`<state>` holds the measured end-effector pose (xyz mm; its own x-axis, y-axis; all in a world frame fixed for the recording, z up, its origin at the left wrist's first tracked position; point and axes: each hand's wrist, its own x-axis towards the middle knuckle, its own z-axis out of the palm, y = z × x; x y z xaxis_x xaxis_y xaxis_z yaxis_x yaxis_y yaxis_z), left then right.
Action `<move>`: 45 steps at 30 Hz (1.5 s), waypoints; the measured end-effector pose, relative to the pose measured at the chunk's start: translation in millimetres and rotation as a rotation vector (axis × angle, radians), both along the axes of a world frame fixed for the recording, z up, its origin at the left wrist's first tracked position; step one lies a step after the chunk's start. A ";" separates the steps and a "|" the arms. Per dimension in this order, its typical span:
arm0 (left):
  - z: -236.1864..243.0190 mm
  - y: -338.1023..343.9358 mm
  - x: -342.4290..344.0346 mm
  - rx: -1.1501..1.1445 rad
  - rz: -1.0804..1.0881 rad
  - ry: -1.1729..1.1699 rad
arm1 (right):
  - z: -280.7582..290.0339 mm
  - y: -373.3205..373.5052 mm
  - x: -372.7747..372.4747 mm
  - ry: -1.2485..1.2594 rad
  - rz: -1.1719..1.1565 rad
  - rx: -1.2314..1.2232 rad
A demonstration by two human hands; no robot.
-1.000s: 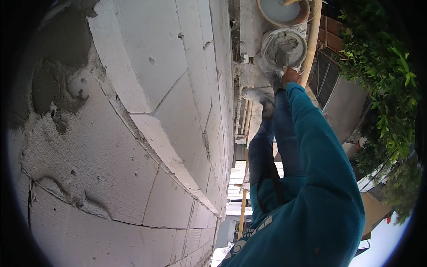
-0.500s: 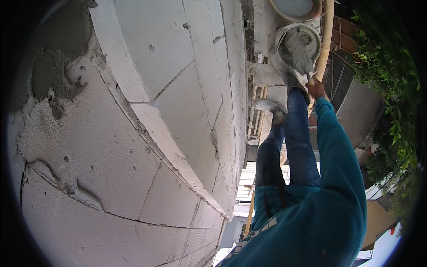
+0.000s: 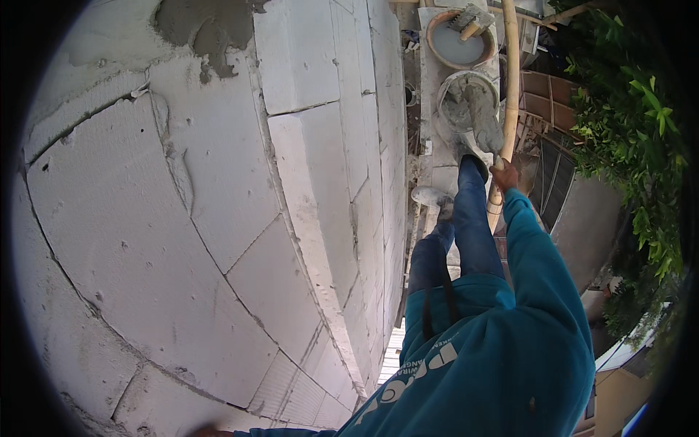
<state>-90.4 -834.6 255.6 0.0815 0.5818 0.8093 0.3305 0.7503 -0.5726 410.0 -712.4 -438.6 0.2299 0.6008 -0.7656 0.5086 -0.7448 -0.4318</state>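
Note:
My right hand [image 3: 504,176] is closed round the handle of a trowel, at the end of my outstretched teal sleeve. Thick grey mortar covers the trowel blade [image 3: 486,127], which lies over the near right side of a round bucket [image 3: 442,95] of wet mortar. At the bottom edge, beside the block wall, a dark blurred bit of my left hand [image 3: 209,431] shows at the end of its sleeve; its fingers cannot be made out.
A wall of pale blocks [image 3: 196,240] fills the left side, with a wet mortar patch [image 3: 207,25] high on it. Beyond the bucket stands a basin [image 3: 435,45] of cloudy water with a wooden-handled tool [image 3: 471,29]. A bamboo pole [image 3: 512,80] runs along the right, with leafy branches [image 3: 648,146] past it.
The trowel has come back from inside the bucket to its near right side, with mortar on its blade. My left hand has entered at the bottom edge. The whole view has shifted.

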 end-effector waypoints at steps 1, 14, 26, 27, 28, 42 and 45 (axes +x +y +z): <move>5.6 -4.3 0.1 0.015 0.000 0.001 | 18.3 2.1 -2.9 0.012 -0.016 -0.008; 36.8 -37.2 -31.4 0.165 -0.098 0.058 | 186.8 -2.4 -55.1 0.428 -0.269 0.277; 38.2 -30.8 -24.6 0.218 -0.164 0.009 | 353.2 91.3 -393.5 0.375 -0.141 0.597; 38.3 -31.9 -26.5 0.235 -0.164 -0.002 | 361.5 103.0 -412.8 0.437 -0.063 0.503; 39.9 -38.9 -28.4 0.224 -0.143 0.009 | 381.3 104.4 -429.0 0.476 -0.048 0.571; 40.4 -42.3 -23.6 0.215 -0.124 -0.011 | 311.6 138.2 -311.2 1.063 -0.031 0.065; 40.7 -39.7 -21.7 0.204 -0.110 -0.012 | 301.2 148.0 -320.6 1.431 -0.168 -0.185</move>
